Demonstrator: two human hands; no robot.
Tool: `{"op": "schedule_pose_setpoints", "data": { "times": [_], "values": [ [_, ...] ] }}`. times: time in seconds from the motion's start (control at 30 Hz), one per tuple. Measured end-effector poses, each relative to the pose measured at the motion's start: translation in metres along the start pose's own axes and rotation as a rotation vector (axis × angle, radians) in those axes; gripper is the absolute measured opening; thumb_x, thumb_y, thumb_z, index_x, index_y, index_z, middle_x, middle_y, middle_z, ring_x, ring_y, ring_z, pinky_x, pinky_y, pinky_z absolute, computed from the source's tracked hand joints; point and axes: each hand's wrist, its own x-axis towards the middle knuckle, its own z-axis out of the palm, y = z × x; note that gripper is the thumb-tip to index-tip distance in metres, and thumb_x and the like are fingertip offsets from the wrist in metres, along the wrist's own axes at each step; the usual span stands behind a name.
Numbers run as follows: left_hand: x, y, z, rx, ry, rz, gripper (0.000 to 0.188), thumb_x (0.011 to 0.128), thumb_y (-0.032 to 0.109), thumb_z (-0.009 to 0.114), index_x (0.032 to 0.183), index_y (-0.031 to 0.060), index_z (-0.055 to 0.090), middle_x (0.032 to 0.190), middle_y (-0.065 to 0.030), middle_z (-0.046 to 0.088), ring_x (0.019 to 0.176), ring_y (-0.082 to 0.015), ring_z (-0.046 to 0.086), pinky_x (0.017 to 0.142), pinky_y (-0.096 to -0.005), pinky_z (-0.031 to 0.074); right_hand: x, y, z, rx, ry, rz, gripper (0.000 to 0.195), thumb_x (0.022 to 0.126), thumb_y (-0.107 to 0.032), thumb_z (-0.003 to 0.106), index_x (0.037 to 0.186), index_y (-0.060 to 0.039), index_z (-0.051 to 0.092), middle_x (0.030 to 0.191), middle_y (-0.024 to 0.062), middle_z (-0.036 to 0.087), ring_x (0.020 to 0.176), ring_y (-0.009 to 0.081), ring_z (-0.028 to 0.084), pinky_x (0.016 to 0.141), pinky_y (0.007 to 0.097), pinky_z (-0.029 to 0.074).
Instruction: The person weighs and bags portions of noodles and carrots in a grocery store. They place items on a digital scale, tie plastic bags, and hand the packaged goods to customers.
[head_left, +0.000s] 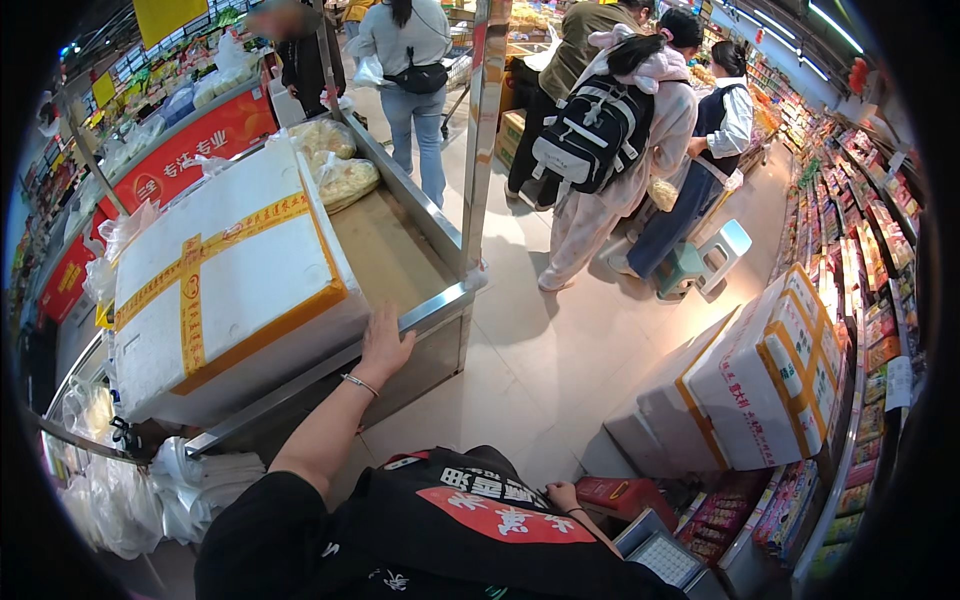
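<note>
My left hand (386, 346) is at the near right corner of a large white polystyrene foam box (255, 262) sealed with printed yellow tape. Its fingers are spread and hold nothing; whether the palm presses on the box or on the metal rim cannot be made out. The box sits on a stainless steel display counter (439, 307), whose flat brown bed (397, 247) shows beside it. Bags of pale food (345, 180) lie behind the box. Low at my right side, my right hand (562, 495) is near a red box (626, 499) and my black printed apron (480, 502); its fingers are partly hidden.
A steel post (484, 135) rises from the counter's corner. Stacked foam boxes (757, 375) stand at right beside packed shelves (877, 322). Several people stand ahead, one with a backpack (600, 131), near two plastic stools (679, 266). Plastic bags (202, 472) hang at left; a keypad device (667, 559) sits low right.
</note>
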Motion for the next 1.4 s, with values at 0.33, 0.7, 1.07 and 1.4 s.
{"op": "schedule_pose_setpoints", "data": {
  "times": [0.33,0.7,1.07,1.4],
  "values": [
    [-0.014,-0.02,0.02,0.141,0.07,0.06,0.065,0.082,0.027,0.067,0.136,0.0003,0.042,0.127,-0.0196,0.052,0.118,-0.0355,0.049,0.1,-0.0453,0.039,-0.026,-0.006,-0.004,-0.009,0.081,0.027,0.028,0.077,-0.025,0.069,0.085,0.002,0.073,0.08,0.0183,0.071,0.075,0.027,0.07,0.072,0.0358,0.053],
    [-0.044,-0.083,-0.024,-0.138,0.076,-0.196,0.038,0.091,0.038,0.058,0.103,0.0041,0.069,0.097,-0.02,0.067,0.095,-0.0355,0.063,0.085,-0.0438,0.048,-0.011,0.012,0.01,-0.018,0.074,-0.004,0.03,0.076,-0.026,0.069,0.086,0.002,0.073,0.08,0.0197,0.071,0.078,0.028,0.07,0.075,0.0357,0.053],
    [-0.019,-0.11,-0.029,-0.6,-0.319,-0.451,0.032,0.087,0.031,0.067,0.085,-0.0009,0.07,0.074,-0.0022,0.064,0.071,-0.0119,0.057,0.068,-0.0295,0.044,0.015,-0.009,0.012,0.169,0.004,0.107,0.02,0.087,-0.014,0.06,0.089,0.003,0.069,0.078,0.0145,0.071,0.068,0.0205,0.07,0.058,0.0319,0.055],
    [-0.034,-0.133,-0.007,-0.425,-0.074,-0.278,0.035,0.088,0.032,0.066,0.103,0.0011,0.069,0.1,-0.0104,0.07,0.096,-0.0228,0.064,0.083,-0.0326,0.047,0.027,0.037,0.031,-0.175,0.046,-0.131,0.028,0.079,-0.027,0.068,0.088,-0.0014,0.075,0.08,0.0163,0.072,0.073,0.0215,0.071,0.07,0.0343,0.055]
  ]
}}
